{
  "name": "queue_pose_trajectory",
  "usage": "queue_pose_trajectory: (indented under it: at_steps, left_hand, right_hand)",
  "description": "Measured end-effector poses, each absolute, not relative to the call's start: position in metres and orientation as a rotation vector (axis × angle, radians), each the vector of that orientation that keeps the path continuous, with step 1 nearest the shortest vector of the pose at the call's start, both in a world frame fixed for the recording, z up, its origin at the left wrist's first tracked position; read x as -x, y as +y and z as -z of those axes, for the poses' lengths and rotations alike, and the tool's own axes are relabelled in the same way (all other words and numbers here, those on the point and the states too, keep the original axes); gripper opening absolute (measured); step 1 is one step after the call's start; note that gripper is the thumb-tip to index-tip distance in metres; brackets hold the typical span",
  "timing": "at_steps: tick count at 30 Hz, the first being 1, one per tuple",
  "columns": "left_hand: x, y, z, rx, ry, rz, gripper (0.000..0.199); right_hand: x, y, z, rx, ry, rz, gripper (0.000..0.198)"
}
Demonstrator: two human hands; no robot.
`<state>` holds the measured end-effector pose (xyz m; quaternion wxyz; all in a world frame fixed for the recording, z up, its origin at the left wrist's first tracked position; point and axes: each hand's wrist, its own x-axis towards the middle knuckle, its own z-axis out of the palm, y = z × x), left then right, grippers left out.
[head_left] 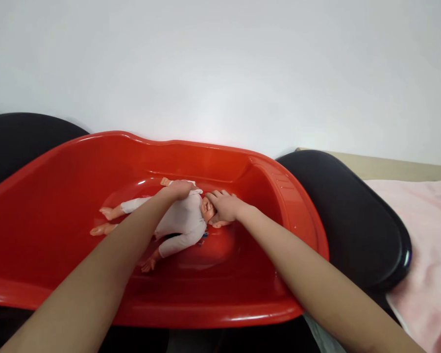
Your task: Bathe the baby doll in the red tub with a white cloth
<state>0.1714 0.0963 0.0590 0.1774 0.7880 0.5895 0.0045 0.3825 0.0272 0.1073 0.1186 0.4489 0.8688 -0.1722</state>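
A baby doll (180, 215) in white clothes lies on its back inside a red baby bathtub (191, 314). Its head points right and its bare feet point left. My left hand (183, 189) is at the doll's far shoulder, closed on the white sleeve; its fingertips are partly hidden. Over the doll's forehead and eyes lies my right hand (225, 206), fingers stretched out and slightly apart. My left forearm crosses in front of the doll's legs and covers part of them. The doll's near arm rests along the tub floor, palm showing.
Black rounded chair-like surfaces stand at the left (22, 142) and right (356, 220) of the tub. A pale pink towel (426, 235) lies at the far right, before a beige surface (382, 166). Behind the tub rises a white wall (220, 73).
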Motion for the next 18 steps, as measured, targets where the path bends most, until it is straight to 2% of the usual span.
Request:
queue_pose_trajectory:
  at_steps: [2,4,12,18]
  left_hand:
    - [-0.158,0.100,-0.053,-2.221,1.744,0.074,0.050]
    - [-0.145,0.103,-0.047,-2.252,1.776,0.131,0.046]
    - [-0.119,0.107,-0.041,-2.413,1.839,0.140,0.038]
    - [-0.116,0.112,-0.053,-2.210,2.028,0.251,0.037]
  right_hand:
    - [-0.383,0.028,-0.107,-1.302,2.545,0.521,0.086]
    - [-0.383,0.030,-0.106,-1.307,2.550,0.519,0.083]
    - [-0.383,0.030,-0.108,-1.309,2.554,0.520,0.083]
    - [-0.383,0.026,-0.115,-1.288,2.537,0.538,0.086]
